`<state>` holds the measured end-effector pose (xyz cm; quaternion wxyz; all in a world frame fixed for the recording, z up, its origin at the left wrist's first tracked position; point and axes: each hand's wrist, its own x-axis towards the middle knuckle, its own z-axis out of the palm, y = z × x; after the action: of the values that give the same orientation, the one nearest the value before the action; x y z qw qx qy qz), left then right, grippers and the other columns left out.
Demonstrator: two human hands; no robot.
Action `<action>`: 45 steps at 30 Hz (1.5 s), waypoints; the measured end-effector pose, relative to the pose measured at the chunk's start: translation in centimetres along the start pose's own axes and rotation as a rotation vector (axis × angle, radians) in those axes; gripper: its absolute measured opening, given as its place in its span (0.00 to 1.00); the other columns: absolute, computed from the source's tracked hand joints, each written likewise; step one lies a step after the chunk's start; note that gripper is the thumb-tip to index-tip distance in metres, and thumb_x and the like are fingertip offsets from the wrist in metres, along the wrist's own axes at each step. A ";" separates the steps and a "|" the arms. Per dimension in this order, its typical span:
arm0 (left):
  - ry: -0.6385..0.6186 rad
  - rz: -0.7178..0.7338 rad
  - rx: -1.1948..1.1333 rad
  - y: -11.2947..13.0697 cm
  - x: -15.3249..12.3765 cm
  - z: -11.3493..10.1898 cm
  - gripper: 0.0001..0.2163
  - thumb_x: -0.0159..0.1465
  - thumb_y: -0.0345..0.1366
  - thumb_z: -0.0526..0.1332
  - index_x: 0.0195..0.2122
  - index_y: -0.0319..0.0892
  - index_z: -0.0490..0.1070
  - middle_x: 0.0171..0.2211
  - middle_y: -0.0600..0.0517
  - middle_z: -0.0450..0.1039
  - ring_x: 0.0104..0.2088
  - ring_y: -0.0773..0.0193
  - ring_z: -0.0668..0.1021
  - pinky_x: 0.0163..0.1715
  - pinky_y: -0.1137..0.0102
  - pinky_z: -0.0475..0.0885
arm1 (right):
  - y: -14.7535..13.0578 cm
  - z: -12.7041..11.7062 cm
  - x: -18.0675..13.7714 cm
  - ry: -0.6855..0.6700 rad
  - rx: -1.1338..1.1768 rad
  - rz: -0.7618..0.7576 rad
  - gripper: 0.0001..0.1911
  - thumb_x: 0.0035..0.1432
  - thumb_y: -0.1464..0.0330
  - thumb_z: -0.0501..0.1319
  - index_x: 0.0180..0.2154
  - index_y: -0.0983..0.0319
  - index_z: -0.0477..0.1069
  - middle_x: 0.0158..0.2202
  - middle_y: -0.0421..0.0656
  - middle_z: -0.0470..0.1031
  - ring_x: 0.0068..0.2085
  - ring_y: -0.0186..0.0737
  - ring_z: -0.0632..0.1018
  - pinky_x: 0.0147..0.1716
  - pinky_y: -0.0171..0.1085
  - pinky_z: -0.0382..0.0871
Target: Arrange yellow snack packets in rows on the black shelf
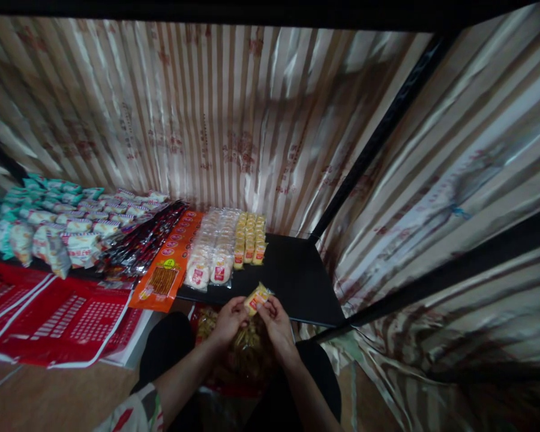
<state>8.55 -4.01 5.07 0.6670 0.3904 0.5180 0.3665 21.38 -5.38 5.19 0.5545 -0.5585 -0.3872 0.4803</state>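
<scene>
Between my two hands is one small yellow snack packet, just in front of the black shelf. My left hand pinches its left side, and my right hand grips the right side with the thumb on its face. Below my hands, between my knees, sits a bag of more yellow packets, partly covered by my forearms. On the shelf, yellow packets stand in short rows beside longer rows of clear-wrapped white round snacks.
Left along the shelf lie orange snack bags, dark red-black packets, white packets and teal packets. Red plastic bags hang below the front edge. Black metal posts and striped curtains enclose the shelf.
</scene>
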 end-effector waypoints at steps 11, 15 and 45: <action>0.161 0.459 0.518 1.9 4.0 1.7 0.17 0.56 0.27 0.51 0.47 0.41 0.68 0.54 0.47 0.65 0.53 0.62 0.69 0.55 0.66 0.63 | 0.2 0.5 9.5 0.167 -0.506 -0.177 0.23 0.52 0.62 0.55 0.49 0.62 0.67 0.38 0.45 0.76 0.38 0.40 0.76 0.41 0.39 0.70; 0.188 0.430 0.524 2.1 5.9 2.0 0.18 0.57 0.29 0.52 0.50 0.42 0.66 0.58 0.48 0.60 0.59 0.61 0.63 0.59 0.63 0.57 | -0.4 1.6 11.0 0.161 -0.610 -0.251 0.20 0.53 0.65 0.55 0.48 0.61 0.69 0.38 0.44 0.75 0.38 0.39 0.76 0.41 0.38 0.69; 0.144 0.609 0.641 0.8 8.8 0.8 0.21 0.64 0.36 0.44 0.55 0.37 0.63 0.59 0.45 0.60 0.59 0.62 0.62 0.60 0.61 0.55 | 3.4 3.0 10.9 0.178 -0.687 -0.548 0.18 0.55 0.72 0.48 0.45 0.62 0.70 0.44 0.49 0.68 0.47 0.42 0.70 0.49 0.43 0.65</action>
<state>10.95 4.13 2.36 0.3364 0.6857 0.5118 0.3934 20.69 5.57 0.89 0.4748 -0.6261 -0.6088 0.1090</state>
